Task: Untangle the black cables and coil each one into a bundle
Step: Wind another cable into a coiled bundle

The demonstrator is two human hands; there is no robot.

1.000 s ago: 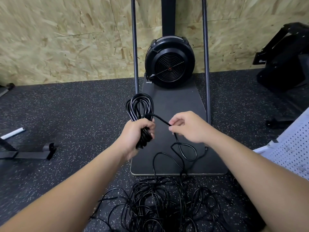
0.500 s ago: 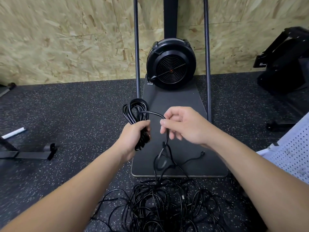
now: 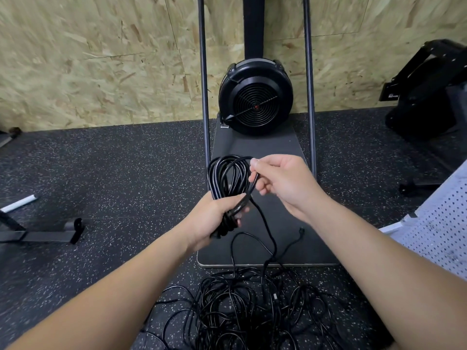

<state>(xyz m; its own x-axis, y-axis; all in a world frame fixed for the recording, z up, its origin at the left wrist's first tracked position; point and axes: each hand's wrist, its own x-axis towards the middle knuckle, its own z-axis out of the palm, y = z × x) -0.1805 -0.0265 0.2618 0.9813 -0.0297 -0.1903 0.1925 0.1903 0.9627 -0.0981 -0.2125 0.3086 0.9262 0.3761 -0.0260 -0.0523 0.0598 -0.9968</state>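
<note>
Cable coil (image 3: 227, 178), light and limp, sits clamped at its waist in the left hand (image 3: 212, 218) above the floor tangle (image 3: 242, 306), while the right hand (image 3: 280, 183) pinches the loose strand; judged best gripped there.

Two bare forearms, ringless hands (image 3: 283, 183)

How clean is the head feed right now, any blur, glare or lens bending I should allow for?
Head view: the hands and the coiled cable are sharp, with white glare streaks on its loops; the wall panel is smeared at the upper left; the upright poles lean inward from wide-angle distortion; the cable pile reads as one dark mass.
</note>
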